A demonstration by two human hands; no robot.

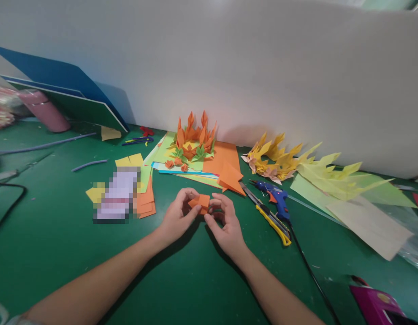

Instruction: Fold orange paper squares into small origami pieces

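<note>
My left hand (180, 214) pinches a small folded piece of orange paper (204, 202) between thumb and fingers, just above the green table. Close on the paper's right side is my right hand (225, 222), its fingers curved and thumb apart; I see nothing held in it. Beyond the hands stands an orange paper crown (195, 135) with green leaf shapes. Small orange paper flowers (178, 161) lie at its front. To the right of it, orange pointed paper pieces (230, 177) rest on stacked coloured sheets (225, 153).
Right of my hands lie a yellow utility knife (271, 221) and a blue glue gun (275, 198) with its cord running forward. A yellow paper crown (275, 158) and pale green paper spikes (334, 174) stand behind. Orange paper squares (147, 204) and a pixelated phone-like object (117, 194) lie left.
</note>
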